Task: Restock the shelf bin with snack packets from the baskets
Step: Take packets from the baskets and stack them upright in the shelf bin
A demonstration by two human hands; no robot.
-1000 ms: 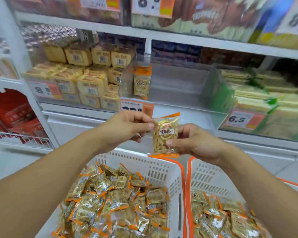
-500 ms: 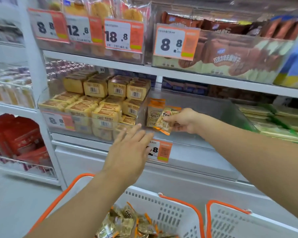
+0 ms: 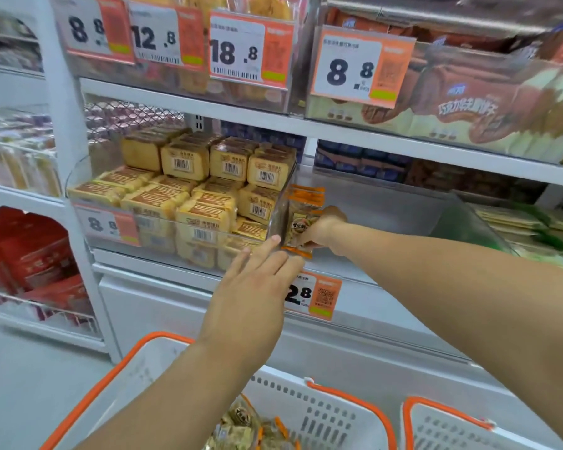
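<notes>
the right hand [image 3: 319, 230] reaches into the clear shelf bin [image 3: 403, 209] on the middle shelf and pinches a snack packet [image 3: 301, 227], clear with orange ends and a round label, standing it upright at the bin's near left corner. just behind it, against the bin's left wall, another packet of the same kind [image 3: 306, 194] stands upright. the rest of the bin floor to the right is bare.

the left hand [image 3: 257, 287] is stretched toward the bin's front with its fingers straight and together, holding nothing; its fingertips lie close to the bottom edge of the held packet, and whether they touch it cannot be told. the hand partly covers an orange price tag [image 3: 319, 295] reading 2.8 on the bin's front.

left of the bin, a neighbouring clear bin holds stacked yellow cake packs [image 3: 208, 190] with barcodes. right of it lie green-edged flat packs [image 3: 527, 228]. the shelf above carries price tags and brown biscuit bags [image 3: 468, 102].

near the bottom edge stand two white baskets with orange rims: the left basket [image 3: 306, 414] shows more snack packets [image 3: 247, 430] inside, and the right basket [image 3: 442, 427] shows only its wall and rim.
</notes>
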